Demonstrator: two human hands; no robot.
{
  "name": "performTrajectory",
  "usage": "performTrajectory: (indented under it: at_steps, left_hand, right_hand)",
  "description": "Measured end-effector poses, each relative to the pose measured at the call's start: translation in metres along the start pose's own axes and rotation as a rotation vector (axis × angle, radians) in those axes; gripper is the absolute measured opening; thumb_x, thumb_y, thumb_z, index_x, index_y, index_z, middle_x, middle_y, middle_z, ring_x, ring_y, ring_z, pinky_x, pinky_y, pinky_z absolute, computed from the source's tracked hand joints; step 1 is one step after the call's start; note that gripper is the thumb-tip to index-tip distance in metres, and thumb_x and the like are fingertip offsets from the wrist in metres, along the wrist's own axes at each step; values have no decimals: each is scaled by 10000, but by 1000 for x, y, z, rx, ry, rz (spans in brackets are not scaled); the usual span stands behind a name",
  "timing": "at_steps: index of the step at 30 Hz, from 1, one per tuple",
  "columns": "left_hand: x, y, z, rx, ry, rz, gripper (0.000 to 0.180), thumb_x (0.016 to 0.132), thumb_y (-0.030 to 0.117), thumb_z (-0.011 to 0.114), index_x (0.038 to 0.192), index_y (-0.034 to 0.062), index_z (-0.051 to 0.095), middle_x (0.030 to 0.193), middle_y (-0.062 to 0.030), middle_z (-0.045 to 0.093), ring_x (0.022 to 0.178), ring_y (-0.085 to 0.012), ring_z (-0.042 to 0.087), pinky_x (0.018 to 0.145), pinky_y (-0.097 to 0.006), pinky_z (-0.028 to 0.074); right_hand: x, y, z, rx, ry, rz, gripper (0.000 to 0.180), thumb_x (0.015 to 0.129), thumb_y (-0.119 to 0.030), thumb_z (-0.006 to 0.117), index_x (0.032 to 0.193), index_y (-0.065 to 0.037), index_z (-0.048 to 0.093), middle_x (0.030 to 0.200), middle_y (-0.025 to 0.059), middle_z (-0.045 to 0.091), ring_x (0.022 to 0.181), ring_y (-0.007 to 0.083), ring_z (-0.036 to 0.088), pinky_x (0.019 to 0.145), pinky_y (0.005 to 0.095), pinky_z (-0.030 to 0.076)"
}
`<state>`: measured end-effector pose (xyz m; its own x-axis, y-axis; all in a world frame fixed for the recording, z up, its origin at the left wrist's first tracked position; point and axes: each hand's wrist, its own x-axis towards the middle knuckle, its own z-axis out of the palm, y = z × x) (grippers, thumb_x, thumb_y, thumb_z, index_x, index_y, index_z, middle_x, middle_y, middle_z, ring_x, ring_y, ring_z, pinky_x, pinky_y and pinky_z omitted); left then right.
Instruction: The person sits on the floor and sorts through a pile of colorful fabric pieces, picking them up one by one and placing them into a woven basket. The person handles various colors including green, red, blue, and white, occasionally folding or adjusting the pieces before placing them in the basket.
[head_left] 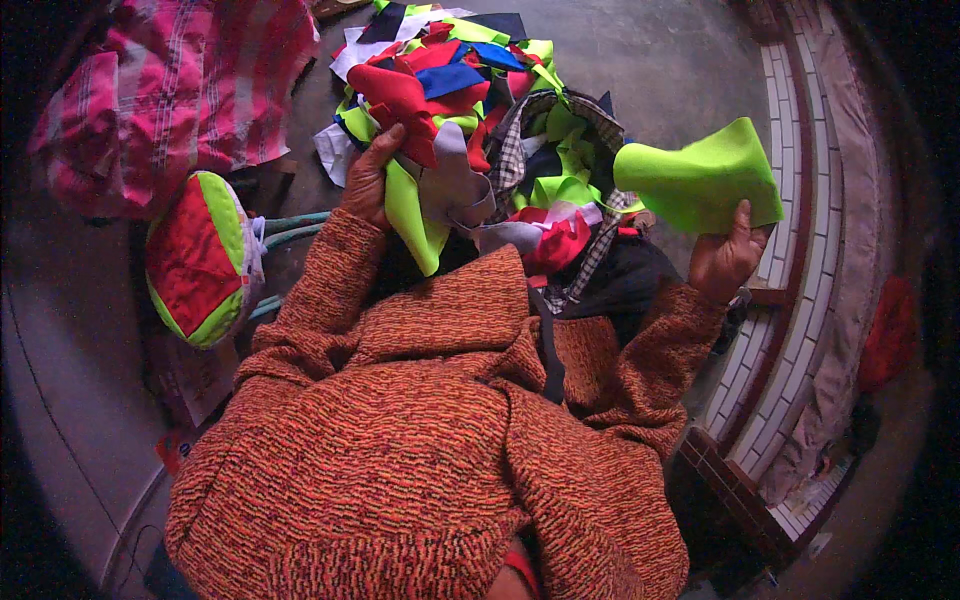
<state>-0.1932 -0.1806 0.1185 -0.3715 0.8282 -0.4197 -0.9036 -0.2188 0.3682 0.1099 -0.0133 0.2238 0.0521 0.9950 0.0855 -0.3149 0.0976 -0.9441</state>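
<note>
Orange sweater (400,450), hands (369,180) (727,262) well apart, lime cloth (706,182) in the right.

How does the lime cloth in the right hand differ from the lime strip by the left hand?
The lime cloth looks broader than the lime strip. The cloth is held out alone in the right hand; the strip hangs beside a grey piece. Both are bright lime.

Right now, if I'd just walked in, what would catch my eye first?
Probably the bright yellow-green cloth held up at the right in the person's right fingers. Next, the heap of colourful fabric scraps at top centre, with the left fingers gripping pieces at its near left edge. At the left, a red-and-green padded thing stands out below a pink checked cloth.
</note>
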Motion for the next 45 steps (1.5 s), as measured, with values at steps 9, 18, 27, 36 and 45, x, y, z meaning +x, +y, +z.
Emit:
performTrajectory:
  at_steps: [9,18,27,36,45]
  left_hand:
    - [-1,1,-2,93,-18,58,334,818,151,589,1134,84,504,1049,-72,588,952,-192,572,858,-350,457]
    - [4,0,-9,113,-41,53,343,827,168,572,1149,82,491,1072,-80,578,975,-220,557,886,-373,432]
    - [4,1,-12,122,-13,42,360,840,181,548,1172,65,473,1108,-95,562,1002,-237,545,914,-392,411]
    - [5,1,-16,165,-25,74,362,839,183,547,1175,73,468,1115,-95,555,1013,-236,540,908,-382,417]
    - [4,1,-8,66,-50,-21,325,832,136,561,1142,65,496,1071,-70,576,985,-192,557,885,-359,440]
  right_hand:
    - [21,68,-30,-181,-189,203,428,793,11,532,1200,-23,406,1081,135,543,946,243,554,829,381,469]
    - [26,169,-118,-457,16,596,588,778,-29,551,1302,-7,286,1022,153,574,835,202,599,614,287,508]
    - [27,159,-115,-354,179,495,478,829,-85,546,1270,-82,362,1098,116,542,884,191,578,606,268,465]
    - [26,163,-114,-251,190,421,406,812,-45,556,1196,-85,431,1002,89,543,879,201,555,682,315,475]
    - [26,190,-117,-94,293,572,370,804,-58,562,1150,-91,434,968,84,540,871,210,547,695,342,472]
